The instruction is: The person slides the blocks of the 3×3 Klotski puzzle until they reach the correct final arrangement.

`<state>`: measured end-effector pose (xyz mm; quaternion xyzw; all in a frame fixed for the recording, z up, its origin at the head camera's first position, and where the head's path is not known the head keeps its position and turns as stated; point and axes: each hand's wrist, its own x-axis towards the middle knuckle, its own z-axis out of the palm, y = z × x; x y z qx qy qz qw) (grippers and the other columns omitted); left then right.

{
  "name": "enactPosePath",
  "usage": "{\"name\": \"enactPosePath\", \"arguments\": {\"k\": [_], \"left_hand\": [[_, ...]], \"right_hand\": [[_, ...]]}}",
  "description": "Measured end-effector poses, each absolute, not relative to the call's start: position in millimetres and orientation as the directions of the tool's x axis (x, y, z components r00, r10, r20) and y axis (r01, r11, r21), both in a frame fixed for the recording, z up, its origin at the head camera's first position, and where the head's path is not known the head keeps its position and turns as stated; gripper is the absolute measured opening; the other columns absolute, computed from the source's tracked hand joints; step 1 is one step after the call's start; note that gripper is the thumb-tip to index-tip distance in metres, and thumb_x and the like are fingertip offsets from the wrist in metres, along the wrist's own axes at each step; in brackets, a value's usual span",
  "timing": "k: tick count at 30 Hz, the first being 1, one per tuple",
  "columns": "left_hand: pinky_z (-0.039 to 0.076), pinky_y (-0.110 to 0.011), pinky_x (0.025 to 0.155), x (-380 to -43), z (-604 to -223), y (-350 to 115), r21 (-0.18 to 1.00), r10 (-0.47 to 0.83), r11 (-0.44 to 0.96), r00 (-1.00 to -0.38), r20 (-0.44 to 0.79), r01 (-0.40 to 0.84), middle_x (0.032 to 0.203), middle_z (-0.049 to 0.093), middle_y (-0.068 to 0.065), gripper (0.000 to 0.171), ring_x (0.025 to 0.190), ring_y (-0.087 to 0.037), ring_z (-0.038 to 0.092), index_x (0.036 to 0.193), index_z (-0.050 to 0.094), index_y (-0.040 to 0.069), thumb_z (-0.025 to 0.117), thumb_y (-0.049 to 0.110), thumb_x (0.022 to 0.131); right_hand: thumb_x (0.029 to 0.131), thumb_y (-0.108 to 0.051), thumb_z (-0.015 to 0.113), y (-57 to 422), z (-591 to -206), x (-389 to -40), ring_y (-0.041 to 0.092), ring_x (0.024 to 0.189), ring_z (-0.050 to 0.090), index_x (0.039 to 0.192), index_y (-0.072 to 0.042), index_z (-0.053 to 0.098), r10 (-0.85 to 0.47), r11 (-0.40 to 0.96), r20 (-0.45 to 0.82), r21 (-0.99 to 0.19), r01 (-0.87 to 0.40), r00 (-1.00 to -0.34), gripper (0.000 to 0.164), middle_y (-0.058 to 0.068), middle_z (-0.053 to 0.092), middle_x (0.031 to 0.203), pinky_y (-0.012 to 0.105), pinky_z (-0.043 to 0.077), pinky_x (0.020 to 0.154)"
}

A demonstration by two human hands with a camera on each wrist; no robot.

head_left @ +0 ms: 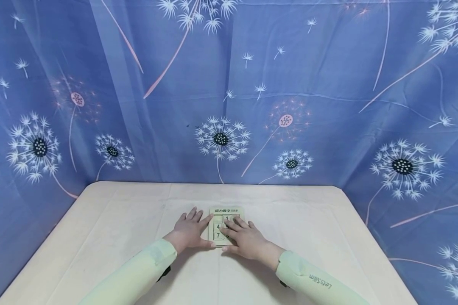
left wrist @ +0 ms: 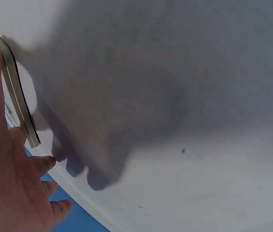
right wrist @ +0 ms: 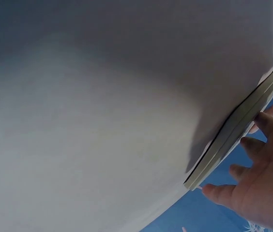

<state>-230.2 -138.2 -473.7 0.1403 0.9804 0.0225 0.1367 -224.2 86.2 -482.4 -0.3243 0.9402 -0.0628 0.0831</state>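
A pale green number slide puzzle (head_left: 226, 210) lies flat on the table, printed characters along its far end. Tiles 1, 4 and 7 show plainly; the upper left square of the grid is blank. My left hand (head_left: 188, 233) steadies its left side, index fingertip at the upper left edge, thumb at the near left corner, other fingers spread. My right hand (head_left: 248, 241) lies over the right side, fingertips on the tiles and thumb by the near edge, hiding several tiles. Both wrist views show the puzzle's thin side (left wrist: 18, 87) beside straight, loosely spread fingers (right wrist: 219, 193).
The table (head_left: 137, 220) has a pale cloth cover. Blue curtains (head_left: 168, 140) with dandelion prints stand along its back and both sides. Light green sleeves (head_left: 137, 271) cover both forearms.
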Motion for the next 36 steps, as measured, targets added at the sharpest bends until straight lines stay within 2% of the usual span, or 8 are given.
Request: {"name": "enactPosePath", "arguments": {"k": [11, 23, 27, 36], "left_hand": [[0.027, -0.056, 0.129, -229, -473, -138, 0.077, 0.277, 0.961, -0.923, -0.267, 0.266, 0.168, 0.033, -0.013, 0.096, 0.16, -0.035, 0.024, 0.161, 0.035, 0.024, 0.065, 0.074, 0.084], [0.028, -0.056, 0.128, -229, -471, -136, 0.069, 0.284, 0.959, -0.923, -0.259, 0.276, 0.168, 0.033, -0.014, 0.097, 0.159, -0.036, 0.024, 0.161, 0.035, 0.024, 0.065, 0.075, 0.083], [0.027, -0.056, 0.129, -228, -470, -137, 0.07, 0.289, 0.957, -0.923, -0.255, 0.28, 0.168, 0.033, -0.013, 0.098, 0.16, -0.036, 0.024, 0.161, 0.035, 0.025, 0.066, 0.075, 0.083], [0.027, -0.055, 0.129, -228, -471, -136, 0.056, 0.279, 0.96, -0.924, -0.261, 0.274, 0.168, 0.033, -0.012, 0.098, 0.16, -0.035, 0.023, 0.161, 0.034, 0.025, 0.065, 0.076, 0.083]], "right_hand": [[0.097, -0.055, 0.06, 87, -479, -221, 0.041, 0.155, 0.032, 0.153, -0.022, 0.05, -0.63, 0.77, -0.111, -0.22, -0.599, -0.769, 0.066, 0.006, 0.039, 0.166, 0.073, 0.035, 0.117], [0.098, -0.058, 0.055, 98, -483, -231, 0.041, 0.157, 0.028, 0.155, -0.03, 0.046, -0.652, 0.752, -0.095, -0.212, -0.625, -0.752, 0.064, 0.005, 0.035, 0.168, 0.072, 0.029, 0.121], [0.1, -0.058, 0.052, 104, -484, -238, 0.042, 0.157, 0.025, 0.156, -0.03, 0.043, -0.647, 0.752, -0.075, -0.225, -0.62, -0.758, 0.063, 0.005, 0.034, 0.168, 0.074, 0.026, 0.121], [0.101, -0.056, 0.053, 116, -480, -251, 0.04, 0.158, 0.025, 0.155, -0.028, 0.046, -0.624, 0.77, -0.083, -0.236, -0.593, -0.777, 0.062, 0.005, 0.037, 0.167, 0.073, 0.025, 0.122]]}}
